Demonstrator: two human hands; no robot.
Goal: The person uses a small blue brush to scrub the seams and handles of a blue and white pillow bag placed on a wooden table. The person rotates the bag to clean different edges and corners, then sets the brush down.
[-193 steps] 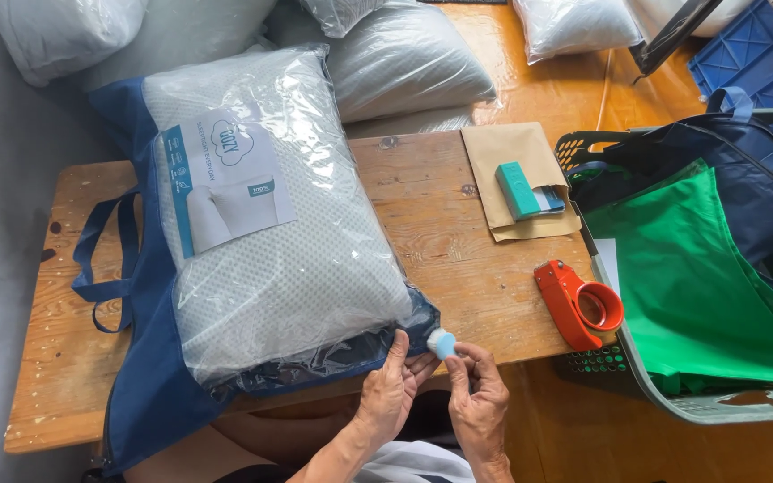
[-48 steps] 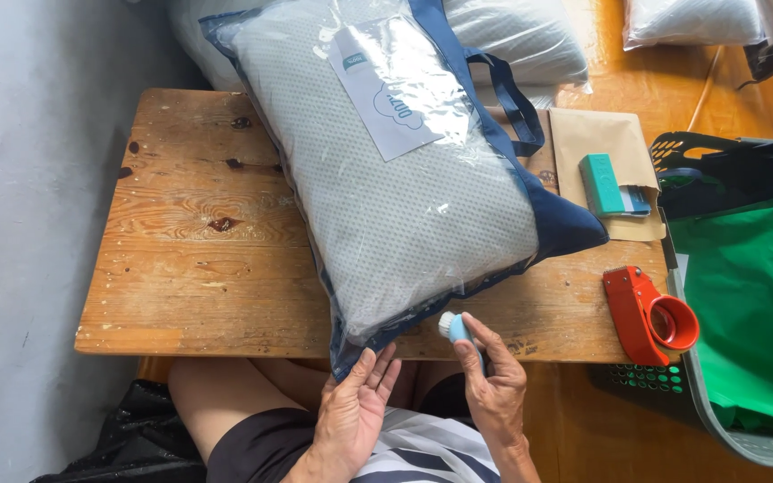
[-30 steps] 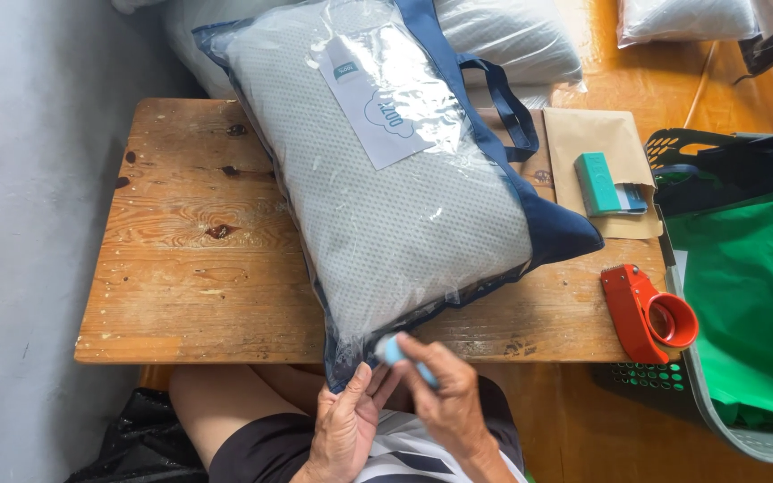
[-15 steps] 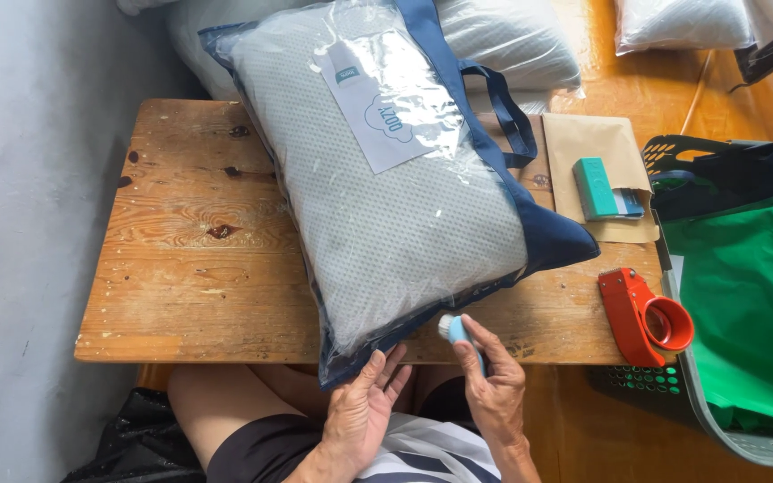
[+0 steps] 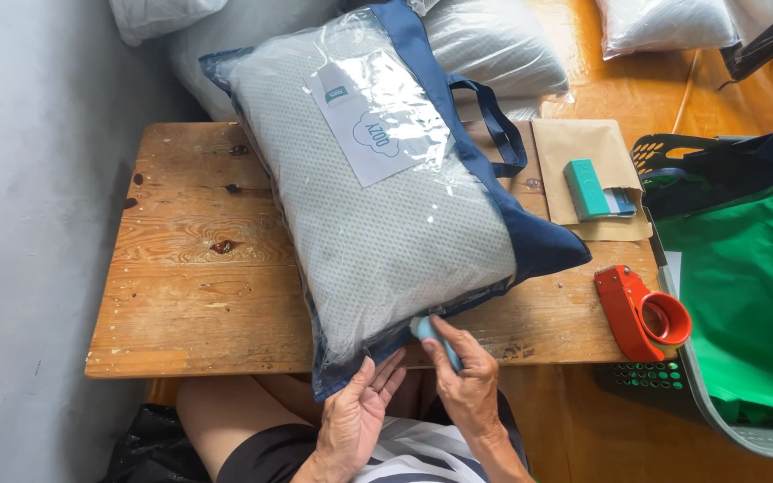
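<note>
Support: a low wooden table (image 5: 199, 295), planks worn and stained, with dark knots to the left of the pillow.
Middle of the table: a bagged pillow (image 5: 386, 215) in a clear-fronted blue carrier, lying at a slant; its near corner hangs over the front edge and its far end reaches past the back edge.
Right of the pillow, far side: a brown paper envelope (image 5: 583, 148), with a small teal box (image 5: 587, 190) on top.
Right of the pillow, near side: a red tape dispenser (image 5: 641, 311) at the table's right edge.
</note>
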